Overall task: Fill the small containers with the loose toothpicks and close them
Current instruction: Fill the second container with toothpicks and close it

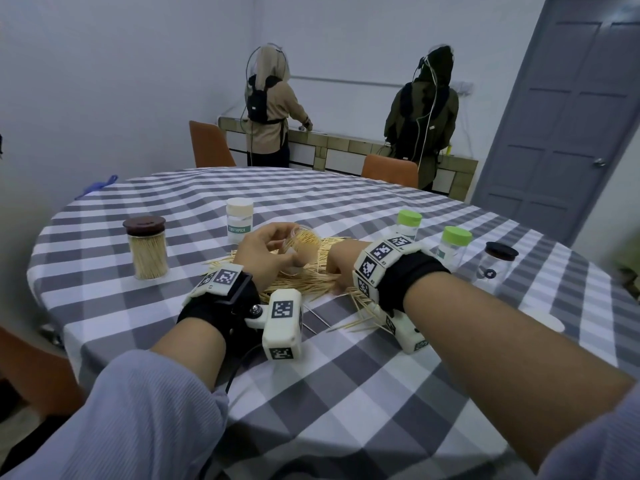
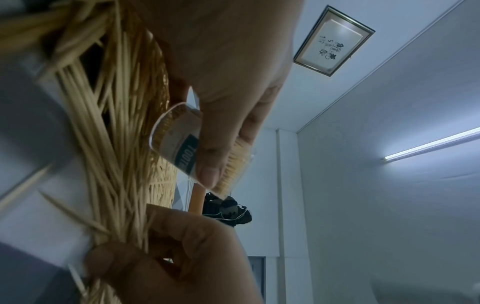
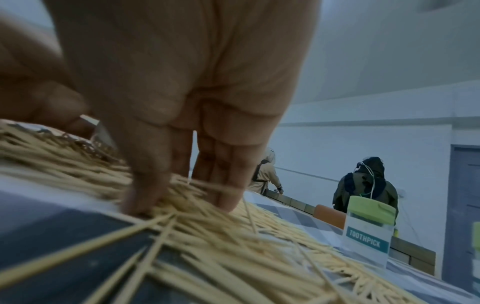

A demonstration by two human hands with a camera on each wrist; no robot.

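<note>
My left hand (image 1: 266, 251) grips a small clear toothpick container (image 1: 304, 242), lidless, tilted and packed with toothpicks, just above the pile of loose toothpicks (image 1: 311, 284) on the checked tablecloth. In the left wrist view the thumb lies across the container (image 2: 176, 144) beside its teal label. My right hand (image 1: 341, 268) reaches down into the pile to the right of the container. Its fingers (image 3: 145, 185) dig into the toothpicks (image 3: 207, 236), and it (image 2: 176, 257) pinches a bunch of them.
A full brown-lidded jar (image 1: 147, 247) stands at the left and a white-lidded container (image 1: 239, 220) behind the pile. Two green-lidded containers (image 1: 408, 225) (image 1: 453, 247) and a dark-lidded clear jar (image 1: 498, 265) stand at the right. Two people work at a far counter.
</note>
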